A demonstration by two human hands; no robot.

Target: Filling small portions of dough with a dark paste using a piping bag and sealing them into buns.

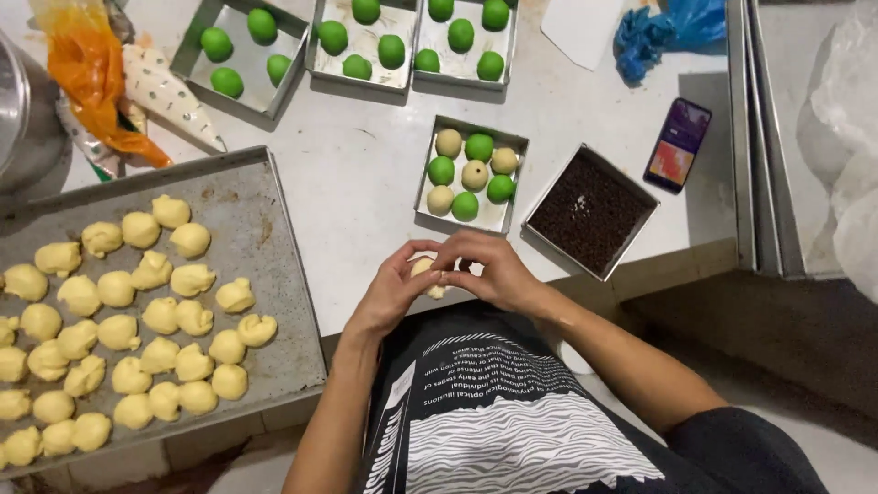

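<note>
My left hand point(391, 291) and my right hand point(489, 270) meet at the table's front edge, both closed around one pale yellow dough piece point(426, 273). Just beyond them stands a small metal tray point(424, 196) holding several green and beige balls. To its right sits a square tin point(591, 211) filled with dark brown crumbs. On the left lies a large baking sheet point(274, 265) covered with several rough yellow dough lumps.
Three metal trays with green balls point(261, 101), point(358, 75), point(465, 80) line the back. A piping bag point(169, 96) and orange plastic point(90, 69) lie at back left. A phone point(678, 144), a blue bag point(663, 32) and stacked trays point(764, 137) are at right.
</note>
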